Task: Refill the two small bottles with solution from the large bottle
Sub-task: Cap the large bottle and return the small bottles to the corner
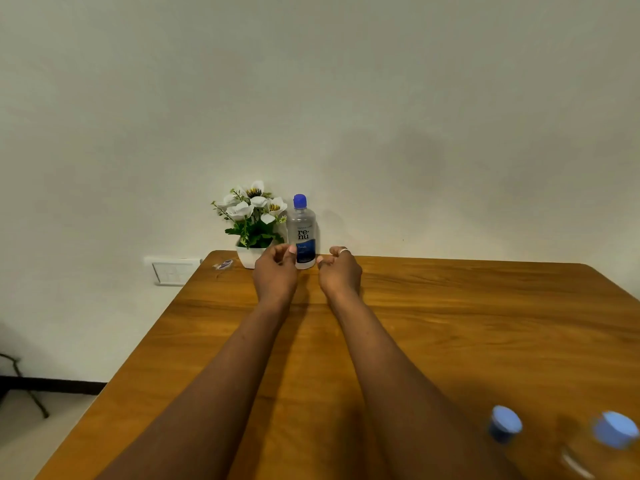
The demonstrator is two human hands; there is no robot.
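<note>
Head view: both hands reached out, left hand (275,268) and right hand (339,270) loosely curled, empty, flanking the large bottle (302,233) at the desk's (450,323) far edge; two small bottles (505,426) stood near corner, right.

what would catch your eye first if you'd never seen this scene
Two bare arms stretch across the wooden table, the left hand and right hand open on either side of a large clear bottle with a blue cap at the far edge. Just left of it stands a pot of white flowers against the wall. Two small blue-capped bottles sit blurred at the near right corner.
</note>
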